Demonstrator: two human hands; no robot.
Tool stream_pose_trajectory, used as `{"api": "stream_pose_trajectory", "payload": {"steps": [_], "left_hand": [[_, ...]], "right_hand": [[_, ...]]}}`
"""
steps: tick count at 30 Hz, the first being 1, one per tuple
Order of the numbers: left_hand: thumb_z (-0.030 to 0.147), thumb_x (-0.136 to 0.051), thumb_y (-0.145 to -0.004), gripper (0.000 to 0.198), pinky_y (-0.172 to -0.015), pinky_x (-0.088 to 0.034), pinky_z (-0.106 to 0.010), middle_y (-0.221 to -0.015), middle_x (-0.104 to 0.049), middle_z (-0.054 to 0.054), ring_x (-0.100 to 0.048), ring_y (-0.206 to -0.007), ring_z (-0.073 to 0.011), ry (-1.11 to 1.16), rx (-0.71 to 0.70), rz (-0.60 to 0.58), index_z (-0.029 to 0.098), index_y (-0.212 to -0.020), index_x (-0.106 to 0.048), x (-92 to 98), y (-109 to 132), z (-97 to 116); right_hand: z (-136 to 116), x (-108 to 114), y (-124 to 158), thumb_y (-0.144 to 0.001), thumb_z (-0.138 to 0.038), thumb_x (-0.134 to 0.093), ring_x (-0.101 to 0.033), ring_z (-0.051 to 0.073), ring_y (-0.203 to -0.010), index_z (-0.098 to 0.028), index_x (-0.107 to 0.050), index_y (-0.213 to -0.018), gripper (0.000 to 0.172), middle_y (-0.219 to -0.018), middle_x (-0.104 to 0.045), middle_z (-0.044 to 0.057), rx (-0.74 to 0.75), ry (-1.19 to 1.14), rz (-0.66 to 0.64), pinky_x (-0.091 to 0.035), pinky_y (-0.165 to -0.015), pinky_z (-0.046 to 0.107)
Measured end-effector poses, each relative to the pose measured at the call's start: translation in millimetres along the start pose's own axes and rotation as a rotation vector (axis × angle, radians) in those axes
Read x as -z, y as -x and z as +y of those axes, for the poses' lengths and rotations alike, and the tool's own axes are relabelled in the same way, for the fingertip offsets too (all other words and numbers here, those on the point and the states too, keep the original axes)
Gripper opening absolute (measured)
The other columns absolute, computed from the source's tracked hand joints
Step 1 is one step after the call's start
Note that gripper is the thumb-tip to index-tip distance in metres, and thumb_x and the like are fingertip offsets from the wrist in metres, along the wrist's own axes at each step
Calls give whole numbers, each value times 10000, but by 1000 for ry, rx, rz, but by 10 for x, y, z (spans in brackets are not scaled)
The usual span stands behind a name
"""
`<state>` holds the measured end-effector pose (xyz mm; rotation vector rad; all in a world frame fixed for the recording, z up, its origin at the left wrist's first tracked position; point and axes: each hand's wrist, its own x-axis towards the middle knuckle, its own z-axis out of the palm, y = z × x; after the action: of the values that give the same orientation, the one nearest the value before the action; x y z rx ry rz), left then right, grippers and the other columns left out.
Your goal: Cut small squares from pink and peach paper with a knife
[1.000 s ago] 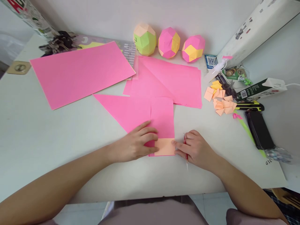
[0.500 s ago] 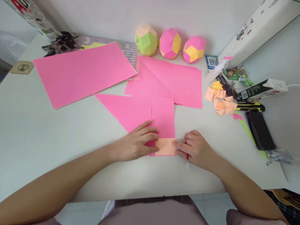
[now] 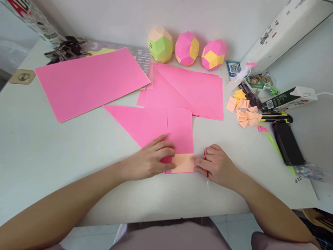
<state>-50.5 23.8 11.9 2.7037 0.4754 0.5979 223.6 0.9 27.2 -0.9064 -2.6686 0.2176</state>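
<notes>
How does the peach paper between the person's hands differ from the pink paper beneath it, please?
The peach paper is a small rectangle; the pink paper is larger, extending well beyond it. The peach paper lies on top; the pink paper lies underneath. Both look flat, and the left hand overlaps both.

Pink sheet (image 3: 180, 130): matt ppr, smooth. Peach slip (image 3: 182, 162): same, matt ppr. Slim red tool (image 3: 207, 174): looks plastic, finish hard to tell. White desk (image 3: 166, 201): smooth w/ slight sheen. Faceted balls (image 3: 187, 48): matt ppr, crisp-edged. Keys (image 3: 66, 49): metal, some dark plastic. Cutter (image 3: 282, 118): blk/yel plastic. Carton (image 3: 288, 99): smooth coated card. Shirt (image 3: 169, 238): matt cloth.
</notes>
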Motion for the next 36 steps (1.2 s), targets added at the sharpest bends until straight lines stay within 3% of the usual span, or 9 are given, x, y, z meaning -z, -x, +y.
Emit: {"api": "stream_pose_trajectory", "payload": {"steps": [36], "left_hand": [[137,-544,-886,168,-1098,-295,-560,-1006,-576,-48,-478,-1171,-220,10,7,-3,228,-979,-650,10,-9,7]], "right_hand": [[-6,-5,4,-924,-251,-520,-401,138,-611,-151,-703,-902,209,-510,-443,-21,-11,8,-13,-303,-652,283]]}}
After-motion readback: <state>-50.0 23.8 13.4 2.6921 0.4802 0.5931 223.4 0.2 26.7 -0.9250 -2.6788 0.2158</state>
